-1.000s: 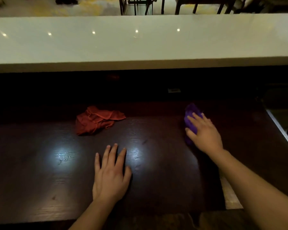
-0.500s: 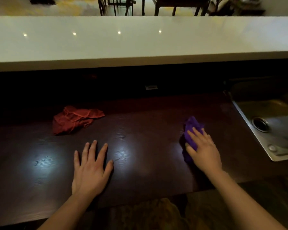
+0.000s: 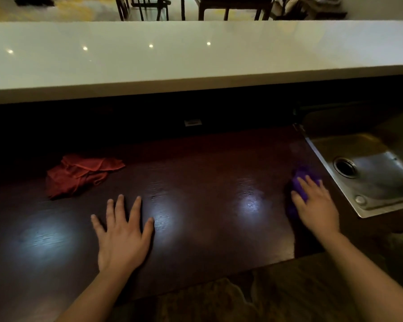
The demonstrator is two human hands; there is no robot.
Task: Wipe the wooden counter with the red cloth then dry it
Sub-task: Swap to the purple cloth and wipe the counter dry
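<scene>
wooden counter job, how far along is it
Wet wipe looks done: the red cloth lies crumpled and untouched on the wooden counter. Drying is in hand: the right hand presses a purple cloth beside the sink, while the left hand braces flat. The left side may remain.

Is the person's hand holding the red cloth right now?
No, the red cloth lies crumpled alone on the wooden counter; the left hand rests flat on bare wood, and the right hand presses a purple cloth.

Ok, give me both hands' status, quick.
Left hand: open, flat on the wooden counter, holding nothing.
Right hand: pressed on the purple cloth beside the sink.
</scene>
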